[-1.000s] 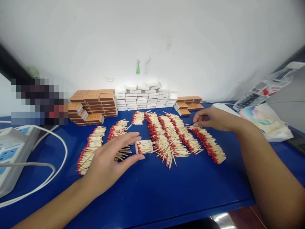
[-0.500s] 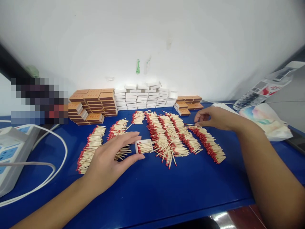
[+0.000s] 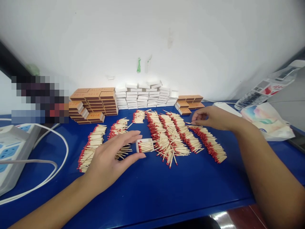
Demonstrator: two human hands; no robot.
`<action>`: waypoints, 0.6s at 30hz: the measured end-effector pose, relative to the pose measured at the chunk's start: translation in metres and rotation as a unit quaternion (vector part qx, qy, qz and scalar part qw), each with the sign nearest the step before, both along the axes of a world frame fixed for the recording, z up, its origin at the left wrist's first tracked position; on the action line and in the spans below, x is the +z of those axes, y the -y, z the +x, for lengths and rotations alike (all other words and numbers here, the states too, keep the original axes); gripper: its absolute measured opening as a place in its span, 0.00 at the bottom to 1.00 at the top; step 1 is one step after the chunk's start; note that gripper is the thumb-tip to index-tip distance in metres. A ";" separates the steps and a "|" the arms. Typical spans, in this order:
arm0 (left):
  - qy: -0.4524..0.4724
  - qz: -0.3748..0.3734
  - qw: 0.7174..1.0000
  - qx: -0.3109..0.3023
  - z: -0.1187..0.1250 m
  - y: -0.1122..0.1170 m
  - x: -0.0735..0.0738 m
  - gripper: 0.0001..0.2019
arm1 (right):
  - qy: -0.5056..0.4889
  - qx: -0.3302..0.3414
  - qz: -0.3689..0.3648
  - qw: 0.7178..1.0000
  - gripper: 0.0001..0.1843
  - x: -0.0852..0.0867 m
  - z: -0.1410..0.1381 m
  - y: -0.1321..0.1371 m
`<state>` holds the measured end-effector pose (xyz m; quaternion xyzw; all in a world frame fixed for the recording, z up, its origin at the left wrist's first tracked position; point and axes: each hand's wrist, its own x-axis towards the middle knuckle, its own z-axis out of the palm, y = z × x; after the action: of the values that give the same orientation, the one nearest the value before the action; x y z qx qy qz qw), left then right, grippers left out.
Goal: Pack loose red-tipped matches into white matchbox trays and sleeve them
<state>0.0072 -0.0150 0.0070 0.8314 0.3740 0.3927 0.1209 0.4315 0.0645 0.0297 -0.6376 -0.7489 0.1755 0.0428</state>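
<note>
My left hand (image 3: 111,152) has its thumb and fingers at the two sides of a small white matchbox tray (image 3: 145,146), gripping its left end. Several red-tipped matches lie in the tray. At the top of the right-hand row of matches (image 3: 209,143), my right hand (image 3: 206,117) pinches a match (image 3: 188,123) between thumb and fingertip; most of that match is hidden. More rows of matches (image 3: 182,132) and a loose heap (image 3: 168,149) spread to the right of the tray. Another row of matches (image 3: 91,148) lies left of my left hand, which partly covers it.
Orange matchboxes (image 3: 95,100) are stacked against the wall, beside white trays (image 3: 143,97) and a smaller orange stack (image 3: 190,101). A power strip (image 3: 14,152) with white cables is at left. A tissue pack (image 3: 267,121) and a plastic bottle (image 3: 262,89) are at right.
My right hand has shifted slightly left and its fingertips have closed together on a match. My left hand stays at the tray.
</note>
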 end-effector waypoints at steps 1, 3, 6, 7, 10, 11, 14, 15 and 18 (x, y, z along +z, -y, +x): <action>-0.001 0.002 1.000 0.000 0.000 0.000 0.000 0.27 | -0.006 0.001 -0.001 1.000 0.15 -0.001 0.000 0.000; -0.002 0.002 1.000 0.000 0.000 0.000 0.000 0.28 | -0.017 0.007 0.001 1.000 0.17 -0.004 -0.001 -0.001; -0.001 0.001 1.000 -0.004 0.000 -0.001 -0.001 0.28 | -0.013 0.013 0.012 1.000 0.17 -0.007 -0.002 -0.003; -0.001 0.001 1.000 -0.005 0.000 -0.001 -0.001 0.28 | -0.009 0.014 0.013 1.000 0.17 -0.007 -0.002 -0.003; -0.005 0.000 1.000 -0.007 -0.001 -0.001 -0.001 0.27 | -0.007 0.010 0.009 1.000 0.18 -0.006 -0.002 -0.004; -0.006 0.000 1.000 -0.007 -0.001 -0.001 -0.001 0.28 | -0.010 0.004 0.016 1.000 0.19 -0.003 -0.004 -0.002; -0.004 0.005 1.000 -0.002 -0.001 -0.002 -0.001 0.28 | -0.050 -0.015 0.077 0.996 0.22 0.010 -0.023 0.007; -0.004 0.007 1.000 0.001 0.000 -0.002 -0.001 0.28 | -0.079 -0.017 0.103 0.991 0.23 0.015 -0.036 0.013; -0.002 0.005 1.000 0.007 0.001 -0.003 -0.002 0.28 | -0.206 0.010 0.138 0.969 0.22 0.028 -0.089 0.035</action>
<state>0.0086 -0.0117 0.0047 0.8304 0.3779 0.3935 0.1128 0.3428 0.0293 0.0575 -0.5682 -0.7472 0.1984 0.2820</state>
